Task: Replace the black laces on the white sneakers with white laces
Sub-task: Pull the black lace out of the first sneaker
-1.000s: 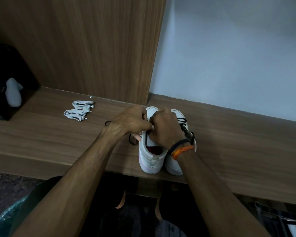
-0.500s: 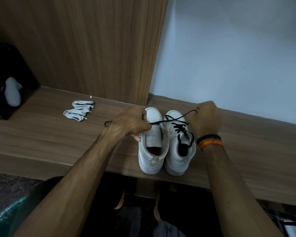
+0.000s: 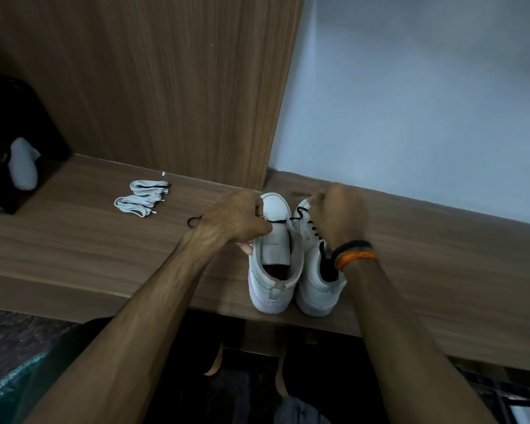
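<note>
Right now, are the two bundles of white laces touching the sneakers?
Apart. The head view shows the white laces lying on the wooden shelf, with bare wood and the left hand between them and the sneakers.

Dim room, wooden bench (image 3: 74,249), wood-grain panel (image 3: 153,81), pale blue wall (image 3: 426,96)

There was only 1 view, from a camera worn on the person's head, looking forward and steeply down. Both forearms ran up from the bottom corners to the left hand (image 3: 237,217) and right hand (image 3: 338,215), which met near the frame's middle, close to the lens. The wooden shelf (image 3: 74,240) crossed the frame on a slant, wide-angle bending plain at its edges. Beyond it the view met a wood panel (image 3: 166,87) on the left and a pale wall (image 3: 426,102) on the right. The floor showed at the bottom edge.
</note>
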